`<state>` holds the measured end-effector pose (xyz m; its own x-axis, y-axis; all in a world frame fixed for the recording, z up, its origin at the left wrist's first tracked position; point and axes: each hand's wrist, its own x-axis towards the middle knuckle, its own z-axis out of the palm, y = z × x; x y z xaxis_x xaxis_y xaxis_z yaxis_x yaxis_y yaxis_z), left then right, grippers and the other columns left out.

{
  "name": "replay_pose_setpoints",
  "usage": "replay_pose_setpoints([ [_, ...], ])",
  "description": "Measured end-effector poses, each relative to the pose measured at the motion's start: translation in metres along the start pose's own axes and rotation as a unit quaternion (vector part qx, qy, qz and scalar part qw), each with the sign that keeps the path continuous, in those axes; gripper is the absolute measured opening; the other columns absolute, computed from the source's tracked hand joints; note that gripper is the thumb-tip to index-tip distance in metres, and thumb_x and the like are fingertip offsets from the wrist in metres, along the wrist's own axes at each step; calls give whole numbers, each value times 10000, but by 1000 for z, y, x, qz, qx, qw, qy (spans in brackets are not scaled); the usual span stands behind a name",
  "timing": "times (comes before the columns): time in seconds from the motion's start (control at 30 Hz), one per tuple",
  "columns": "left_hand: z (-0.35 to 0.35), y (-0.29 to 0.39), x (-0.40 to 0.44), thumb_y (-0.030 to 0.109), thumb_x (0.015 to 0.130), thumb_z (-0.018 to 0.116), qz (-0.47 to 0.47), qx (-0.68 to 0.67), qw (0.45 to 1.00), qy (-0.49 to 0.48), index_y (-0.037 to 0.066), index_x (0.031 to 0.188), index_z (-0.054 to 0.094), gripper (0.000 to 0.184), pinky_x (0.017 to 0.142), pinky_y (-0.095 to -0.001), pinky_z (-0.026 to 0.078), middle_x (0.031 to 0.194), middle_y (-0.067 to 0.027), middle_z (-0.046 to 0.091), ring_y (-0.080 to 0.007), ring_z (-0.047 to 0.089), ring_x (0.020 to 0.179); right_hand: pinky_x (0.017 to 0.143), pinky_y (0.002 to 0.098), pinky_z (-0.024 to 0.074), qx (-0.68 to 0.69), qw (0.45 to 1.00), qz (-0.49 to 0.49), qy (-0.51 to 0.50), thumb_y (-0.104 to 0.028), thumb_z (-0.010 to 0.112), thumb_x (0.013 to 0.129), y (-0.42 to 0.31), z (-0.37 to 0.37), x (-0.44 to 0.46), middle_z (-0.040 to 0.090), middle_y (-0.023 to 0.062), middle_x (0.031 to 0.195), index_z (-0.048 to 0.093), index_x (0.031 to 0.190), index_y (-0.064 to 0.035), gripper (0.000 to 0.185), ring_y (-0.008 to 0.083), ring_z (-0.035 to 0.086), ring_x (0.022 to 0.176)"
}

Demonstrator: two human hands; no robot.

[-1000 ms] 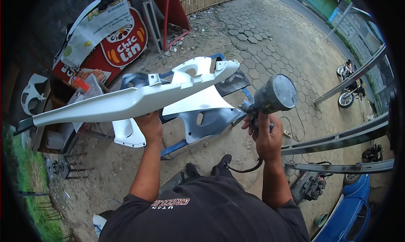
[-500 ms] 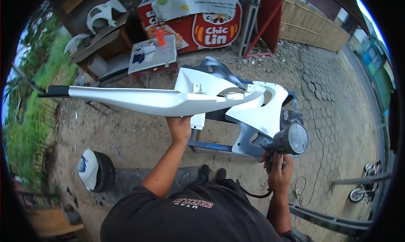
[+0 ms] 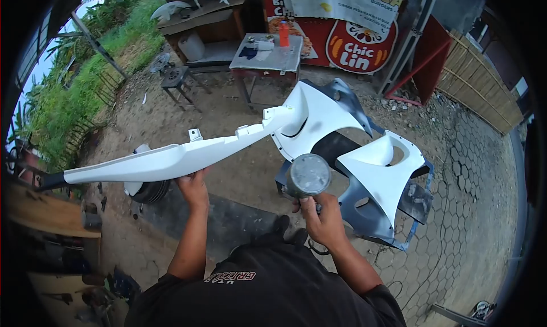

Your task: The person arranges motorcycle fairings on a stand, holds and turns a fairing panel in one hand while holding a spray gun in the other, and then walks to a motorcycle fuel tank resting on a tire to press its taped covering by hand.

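Note:
My left hand point(image 3: 194, 188) holds a long white panel point(image 3: 171, 161) from below, near its middle. The panel has a dark piece point(image 3: 52, 181) at its left end and small tabs along its upper edge. In my right hand point(image 3: 323, 217) is a spray gun point(image 3: 308, 176) with a round dark cup on top; its handle is mostly hidden by my fingers. To the right, white and grey curved panels point(image 3: 377, 171) rest on a blue metal stand point(image 3: 411, 234). The held panel's right end overlaps one of them in view.
A small table point(image 3: 277, 56) with an orange bottle point(image 3: 284, 33) stands ahead, before a red sign point(image 3: 363, 46). A stool point(image 3: 175, 78) is at the left. A tyre point(image 3: 149, 191) lies beneath the held panel. A hose or cord runs over the paving at right.
The view has turned left. The long panel and my left hand now sit left of the stand, and the spray gun has come nearer to the panel, in front of the stand's left end.

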<state>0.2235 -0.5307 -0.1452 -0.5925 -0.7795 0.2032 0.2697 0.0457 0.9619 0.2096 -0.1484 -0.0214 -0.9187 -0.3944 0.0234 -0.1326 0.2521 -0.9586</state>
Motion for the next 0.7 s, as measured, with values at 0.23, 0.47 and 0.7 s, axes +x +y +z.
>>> replay_pose_setpoints([
  [0.23, -50, 25, -1, -58, 1071, 712, 6, 7, 997, 75, -40, 1543, 542, 502, 1041, -466, 698, 1429, -155, 677, -276, 735, 1270, 786, 439, 594, 40, 998, -17, -50, -309, 588, 1176, -4, 41, 30, 802, 159, 889, 748, 1142, 36, 382, 305, 805, 819],
  [0.47, -78, 4, 53, -25, 1088, 708, -1, 17, 997, 74, -17, 1579, 510, 530, 1056, -527, 679, 1491, -173, 657, -300, 708, 1333, 692, 338, 523, 74, 996, 2, 54, -378, 570, 1213, -13, 66, 81, 779, 99, 861, 749, 1106, 71, 495, 141, 673, 733],
  [0.7, -118, -42, 156, -22, 1085, 711, -30, -37, 996, 82, -28, 1575, 546, 517, 1048, -504, 681, 1473, -176, 680, -302, 729, 1303, 670, 317, 488, 49, 996, 36, 66, -370, 545, 1229, -37, 152, 131, 758, 92, 865, 735, 1062, 74, 511, 122, 630, 735],
])
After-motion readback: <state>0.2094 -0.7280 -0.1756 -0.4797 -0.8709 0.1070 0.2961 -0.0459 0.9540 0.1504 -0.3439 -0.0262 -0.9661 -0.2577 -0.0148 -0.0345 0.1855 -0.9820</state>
